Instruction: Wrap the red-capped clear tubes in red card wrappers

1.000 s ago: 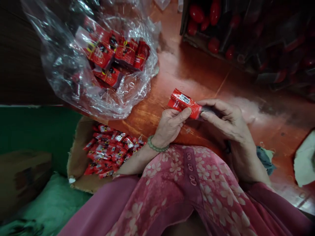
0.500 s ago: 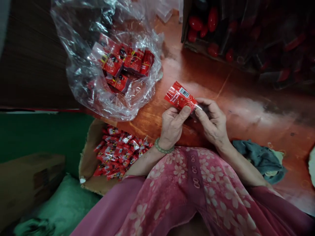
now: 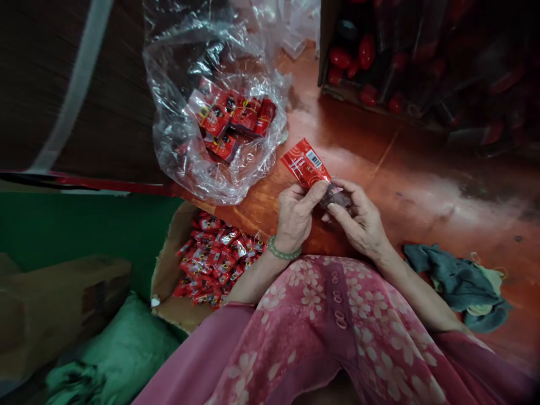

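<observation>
from my remote view, a red foil packet [image 3: 304, 164] stands just above the person's two hands, its lower end pinched between them. the left hand [image 3: 295, 218] is closed on it, thumb pressed across the foil. the right hand [image 3: 358, 216] sits right beside it, fingers curled around a dark, glossy lower end that i cannot make out clearly. the packet shows a white barcode label [image 3: 314, 160]; its small print is too blurred to read. up and left of the hands, a clear plastic bag [image 3: 169, 163] holds more red packets. below the left wrist, a cardboard box lid [image 3: 169, 270] holds a loose pile of them. far above the right hand, a dark carton [image 3: 323, 56] holds red oval objects.
</observation>
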Available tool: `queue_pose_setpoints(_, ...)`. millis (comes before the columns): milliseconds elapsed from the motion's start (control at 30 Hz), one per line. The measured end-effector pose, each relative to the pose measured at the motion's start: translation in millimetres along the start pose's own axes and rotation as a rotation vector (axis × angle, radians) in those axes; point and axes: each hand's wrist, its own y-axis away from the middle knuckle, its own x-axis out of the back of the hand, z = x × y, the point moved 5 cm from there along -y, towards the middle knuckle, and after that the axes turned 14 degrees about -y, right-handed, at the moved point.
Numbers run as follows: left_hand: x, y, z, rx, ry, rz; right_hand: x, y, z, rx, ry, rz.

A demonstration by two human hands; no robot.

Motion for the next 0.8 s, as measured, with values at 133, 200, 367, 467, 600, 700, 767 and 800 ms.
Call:
queue_pose_setpoints(133, -5.2, 4.5, -1.5, 0.026, -0.016, -0.064, 2.9, 2.7, 0.1, 0.061, 0.094, 0.040)
queue_pose_setpoints(200, -4.9, 6.7, -1.0, 0.008, -0.002, -0.072, 3.3, 2.4, -4.0, 0.111, 0.131, 0.026)
queue_pose_setpoints(367, -4.1, 12.0, -3.7, -0.026, 0.023, -0.014, 1.1, 1.7, -4.6, 0.149, 0.115, -0.014)
queue_pose_setpoints(467, -9.1, 14.9, -9.5, -0.018, 0.033, -0.011, 1.4, 1.6, 5.4, 0.096, 0.033, 0.022)
queue_pose_setpoints(600, -14.0, 17.8, -15.7, 0.008, 0.002, -0.028, 3.2, 0.2, 19.7, 0.011, -0.160, 0.021)
queue_pose_setpoints(700, -13.6, 19.0, -13.2, 0.000, 0.002, -0.036, 4.7, -2.1, 27.5, -0.070, -0.292, -0.018)
queue_pose_setpoints(767, -13.1, 18.9, -10.0, -0.019, 0.005, -0.045, 5.1, -3.7, 31.3, -0.102, -0.364, -0.035)
queue_pose_setpoints(800, -13.3, 18.7, -9.1, -0.027, -0.002, -0.053, 5.0, -4.4, 32.8, -0.104, -0.393, -0.040)
